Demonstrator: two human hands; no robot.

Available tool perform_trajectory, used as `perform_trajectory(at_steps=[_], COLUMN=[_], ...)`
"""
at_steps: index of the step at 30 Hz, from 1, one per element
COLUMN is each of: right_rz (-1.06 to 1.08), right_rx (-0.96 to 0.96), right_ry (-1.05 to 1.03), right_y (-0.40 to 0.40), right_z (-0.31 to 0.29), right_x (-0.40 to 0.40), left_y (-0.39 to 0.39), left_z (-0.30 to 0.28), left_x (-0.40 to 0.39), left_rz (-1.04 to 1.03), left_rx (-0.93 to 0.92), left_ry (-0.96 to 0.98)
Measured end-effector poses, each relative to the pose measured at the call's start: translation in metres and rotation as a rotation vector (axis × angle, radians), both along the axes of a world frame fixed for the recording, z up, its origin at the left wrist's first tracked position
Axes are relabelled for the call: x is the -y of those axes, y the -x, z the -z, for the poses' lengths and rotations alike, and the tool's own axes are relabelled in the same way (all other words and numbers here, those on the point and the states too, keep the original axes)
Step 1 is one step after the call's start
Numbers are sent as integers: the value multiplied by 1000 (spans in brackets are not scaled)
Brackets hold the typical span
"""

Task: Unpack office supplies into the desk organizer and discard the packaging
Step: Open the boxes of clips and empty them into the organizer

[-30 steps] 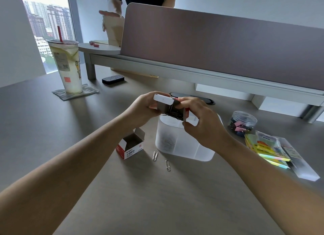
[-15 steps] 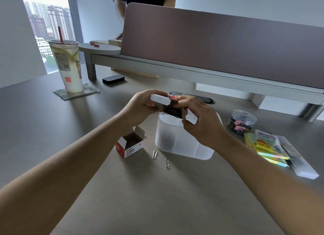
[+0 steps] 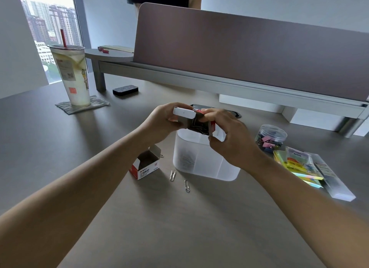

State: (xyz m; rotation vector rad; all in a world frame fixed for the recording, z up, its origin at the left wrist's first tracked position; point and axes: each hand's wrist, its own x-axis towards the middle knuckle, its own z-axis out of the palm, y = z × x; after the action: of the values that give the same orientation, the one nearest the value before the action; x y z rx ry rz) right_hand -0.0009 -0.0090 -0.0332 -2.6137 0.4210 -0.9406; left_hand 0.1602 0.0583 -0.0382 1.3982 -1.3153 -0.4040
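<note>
grey office desk (image 3: 99,147): both hands grasp an opened paper-clip box (image 3: 199,122) directly above frosted organizer (image 3: 199,163); left hand (image 3: 161,123) grips flap end, right hand (image 3: 229,139) the red end. box axis lies l–r, mouth tipping down toward compartment w/ clips.

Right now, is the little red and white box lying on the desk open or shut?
Open. The paper clip box lies on its side, flaps folded out, and its brown inside looks empty. Two loose paper clips lie beside it.
</note>
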Motion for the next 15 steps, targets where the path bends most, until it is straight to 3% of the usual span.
perform_trajectory(at_steps=[15], right_rz=[-15], right_rx=[-25], right_ry=[20], right_y=[-15], right_z=[6], right_x=[-3], left_y=[-11], left_z=[1], left_x=[-5], left_rz=[-67], left_rx=[19], left_ry=[33])
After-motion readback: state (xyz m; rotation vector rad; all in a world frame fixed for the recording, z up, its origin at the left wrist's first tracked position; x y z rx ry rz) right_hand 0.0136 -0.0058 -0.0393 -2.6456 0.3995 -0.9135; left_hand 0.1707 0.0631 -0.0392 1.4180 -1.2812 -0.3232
